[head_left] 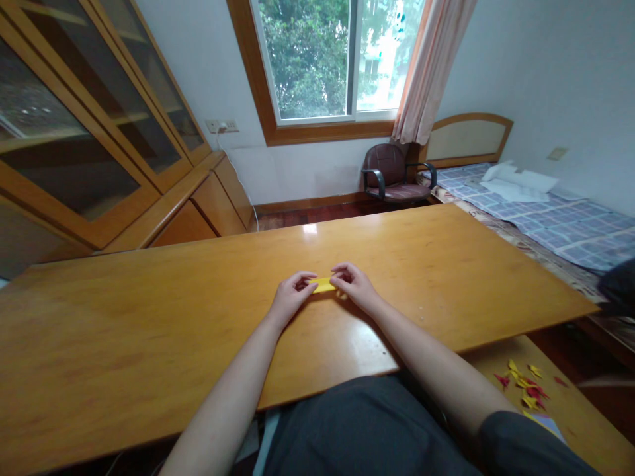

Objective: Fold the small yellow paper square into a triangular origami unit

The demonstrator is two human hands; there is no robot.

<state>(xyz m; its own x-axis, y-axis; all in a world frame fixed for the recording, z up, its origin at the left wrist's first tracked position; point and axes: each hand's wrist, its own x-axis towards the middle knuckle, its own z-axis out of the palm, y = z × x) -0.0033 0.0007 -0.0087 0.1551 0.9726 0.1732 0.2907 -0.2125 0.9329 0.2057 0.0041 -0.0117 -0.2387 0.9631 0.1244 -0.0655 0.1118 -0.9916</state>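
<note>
A small strip of folded yellow paper (324,285) is held level just over the wooden table (163,330), or resting on it; I cannot tell which. At its left end, my left hand (294,293) pinches it between thumb and fingers. The thumb and fingers of my right hand (354,284) close on the right end. Only the middle of the paper shows between the two hands; its ends are covered by my fingertips.
Several folded yellow and red paper pieces (530,385) lie on a lower wooden surface (590,423) at the right, near some paper sheets (548,424). Beyond the table are an armchair (391,173), a bed (560,218) and a glass-fronted cabinet (149,178).
</note>
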